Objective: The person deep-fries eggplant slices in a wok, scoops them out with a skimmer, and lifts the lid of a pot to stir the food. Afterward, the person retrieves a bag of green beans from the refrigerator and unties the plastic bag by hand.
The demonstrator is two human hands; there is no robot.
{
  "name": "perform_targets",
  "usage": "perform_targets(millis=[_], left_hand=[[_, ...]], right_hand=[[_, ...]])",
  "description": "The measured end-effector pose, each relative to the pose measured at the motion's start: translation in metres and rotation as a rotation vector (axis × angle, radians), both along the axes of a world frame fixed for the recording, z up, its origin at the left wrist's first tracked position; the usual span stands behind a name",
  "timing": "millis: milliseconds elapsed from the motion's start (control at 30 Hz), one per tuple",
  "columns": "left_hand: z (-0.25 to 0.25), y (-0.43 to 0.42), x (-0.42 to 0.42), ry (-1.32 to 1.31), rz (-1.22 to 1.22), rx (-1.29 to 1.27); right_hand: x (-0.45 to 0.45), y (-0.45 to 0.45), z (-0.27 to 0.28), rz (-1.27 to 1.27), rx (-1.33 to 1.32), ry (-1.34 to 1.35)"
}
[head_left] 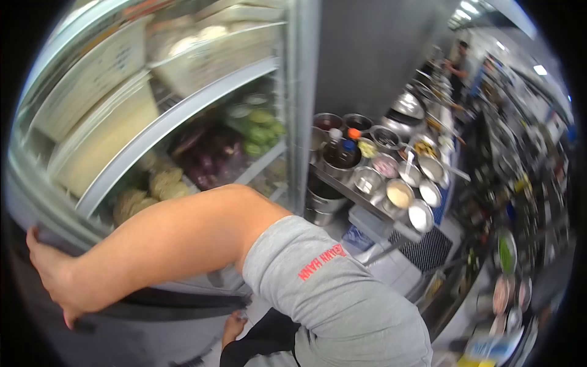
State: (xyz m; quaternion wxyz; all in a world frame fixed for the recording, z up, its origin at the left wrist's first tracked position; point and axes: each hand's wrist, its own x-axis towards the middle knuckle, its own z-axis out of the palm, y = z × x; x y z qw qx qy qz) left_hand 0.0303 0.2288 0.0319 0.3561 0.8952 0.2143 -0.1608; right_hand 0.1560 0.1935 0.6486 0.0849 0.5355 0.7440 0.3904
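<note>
Currently: fridge (301,110) reached, grip unreadable

Fridge sits at left, pale frame, shelves packed: plastic tub (110,137) on the upper one; purple vegetables (208,156), green vegetables (263,131), pale bundles (168,183) below. Can't tell if its front is ajar. Progress: reach looks made, no food seen in hand; what's left, unclear. Right hand (55,275), judging by arm bend, is at the fridge's lower left edge; fingers partly hidden, grasp can't be confirmed. Left hand uncertain, maybe the bare skin (232,327) below. Beyond: steel bowls (400,193), distant person (458,70).
</note>
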Motion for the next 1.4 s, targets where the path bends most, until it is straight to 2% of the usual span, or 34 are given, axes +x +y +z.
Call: perform_targets(millis=[233,433,533,600,767,867,1000,1033,1067,1100,1133,1200,1333,1400], left_hand=[[-0.004,0.021,0.051,0.157,-0.195,-0.077],[0.000,0.018,0.069,0.174,-0.238,-0.129],[-0.005,0.019,0.072,0.190,-0.292,-0.130],[-0.009,0.017,0.078,0.203,-0.345,-0.126],[-0.023,0.017,0.090,0.241,-0.477,-0.101],[-0.045,0.024,0.091,0.192,-0.544,-0.136],[-0.072,0.017,0.113,0.020,-0.541,-0.240],[-0.064,0.001,0.122,0.074,-0.394,-0.300],[-0.029,-0.009,0.117,-0.113,-0.438,-0.158],[-0.028,-0.016,0.133,-0.043,-0.480,-0.110],[-0.036,-0.022,0.142,-0.167,-0.442,-0.038],[-0.003,-0.028,0.154,-0.254,-0.280,-0.066],[0.036,-0.029,0.195,-0.141,-0.158,-0.029],[0.035,-0.032,0.213,-0.127,-0.074,-0.003]], right_hand=[[-0.003,0.016,0.007,-0.077,-0.085,0.047],[-0.019,-0.027,-0.036,0.176,0.483,-0.111],[-0.027,-0.046,-0.068,0.326,0.835,-0.030],[-0.029,-0.063,-0.078,0.344,0.981,0.036],[-0.054,-0.132,-0.077,0.316,1.093,0.403],[-0.069,-0.172,-0.082,0.203,0.930,0.538],[-0.089,-0.207,-0.083,-0.022,0.918,0.655],[-0.090,-0.214,-0.081,-0.087,0.937,0.649],[-0.091,-0.218,-0.083,-0.156,0.964,0.644],[-0.092,-0.225,-0.081,-0.220,1.003,0.626],[-0.093,-0.234,-0.079,-0.283,1.043,0.599],[-0.097,-0.254,-0.075,-0.411,1.131,0.525],[-0.116,-0.311,-0.072,-0.675,1.292,0.355],[-0.119,-0.336,-0.073,-0.786,1.351,0.273]])
